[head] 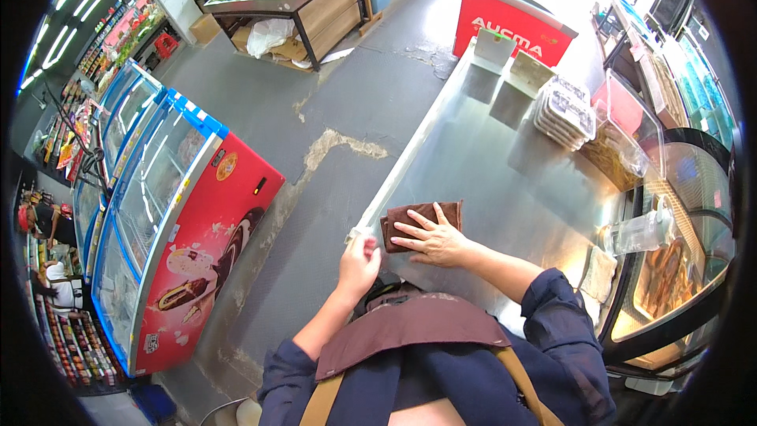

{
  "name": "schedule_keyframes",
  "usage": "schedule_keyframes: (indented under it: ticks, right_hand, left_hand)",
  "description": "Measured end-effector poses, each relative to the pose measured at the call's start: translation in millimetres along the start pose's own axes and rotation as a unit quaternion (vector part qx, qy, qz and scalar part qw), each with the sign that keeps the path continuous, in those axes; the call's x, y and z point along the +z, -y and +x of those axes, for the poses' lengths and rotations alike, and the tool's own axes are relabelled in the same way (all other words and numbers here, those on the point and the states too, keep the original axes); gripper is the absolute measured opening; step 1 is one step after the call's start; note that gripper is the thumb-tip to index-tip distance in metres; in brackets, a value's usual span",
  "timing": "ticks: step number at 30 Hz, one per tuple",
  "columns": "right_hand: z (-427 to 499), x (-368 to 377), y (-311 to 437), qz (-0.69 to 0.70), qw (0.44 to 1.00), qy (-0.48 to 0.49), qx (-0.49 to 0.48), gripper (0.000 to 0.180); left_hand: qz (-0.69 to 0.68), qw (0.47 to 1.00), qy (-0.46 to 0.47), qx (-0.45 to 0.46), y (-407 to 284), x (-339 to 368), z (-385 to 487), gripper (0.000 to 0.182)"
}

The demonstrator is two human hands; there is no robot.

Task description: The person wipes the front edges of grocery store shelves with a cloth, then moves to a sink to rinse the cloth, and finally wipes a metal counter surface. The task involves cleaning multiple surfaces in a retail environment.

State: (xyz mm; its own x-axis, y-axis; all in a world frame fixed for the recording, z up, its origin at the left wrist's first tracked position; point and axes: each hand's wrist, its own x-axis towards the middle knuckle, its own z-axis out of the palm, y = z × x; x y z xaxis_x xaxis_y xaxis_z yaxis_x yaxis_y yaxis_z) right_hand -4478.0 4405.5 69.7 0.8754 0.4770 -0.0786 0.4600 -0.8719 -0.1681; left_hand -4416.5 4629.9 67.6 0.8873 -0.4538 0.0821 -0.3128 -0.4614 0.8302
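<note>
My right hand point(434, 239) lies flat with its fingers spread on a folded brown cloth point(397, 222). The cloth rests on a stainless steel counter point(467, 160), near its left edge. Beside it, my left hand point(359, 266) is at the near left corner of the counter with curled fingers. Its fingertips are by the end of the white edging strip point(408, 148). Whether the left fingers grip anything cannot be made out.
Stacked clear plastic boxes point(565, 112) stand toward the counter's far right. A clear plastic jug point(639, 234), a pale cloth point(598, 275) and a glass food display case point(680, 284) line the right side. Across the aisle is a red freezer point(207, 236).
</note>
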Motion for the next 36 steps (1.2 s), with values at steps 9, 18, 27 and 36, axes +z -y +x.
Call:
schedule_keyframes:
  ticks: [9, 18, 27, 36]
  right_hand:
    - [28, -11, -153, 0.009, 0.947, -0.059, 0.315, 0.051]
    - [63, -39, -296, 0.103, 0.795, -0.111, 0.588, 0.057]
    - [69, -8, -108, -0.004, 0.978, -0.152, 0.145, 0.044]
    - [-63, 26, 13, 0.054, 0.995, -0.052, 0.058, 0.051]
  left_hand:
    - [-0.118, 0.981, 0.017, -0.154, 32, -24, -60, 0.005]
    - [-0.076, 0.941, -0.031, -0.327, 59, -72, -136, 0.013]
    - [-0.161, 0.962, 0.012, -0.222, 37, -31, -65, 0.003]
    - [-0.084, 0.983, 0.161, -0.040, -16, 9, -12, 0.005]
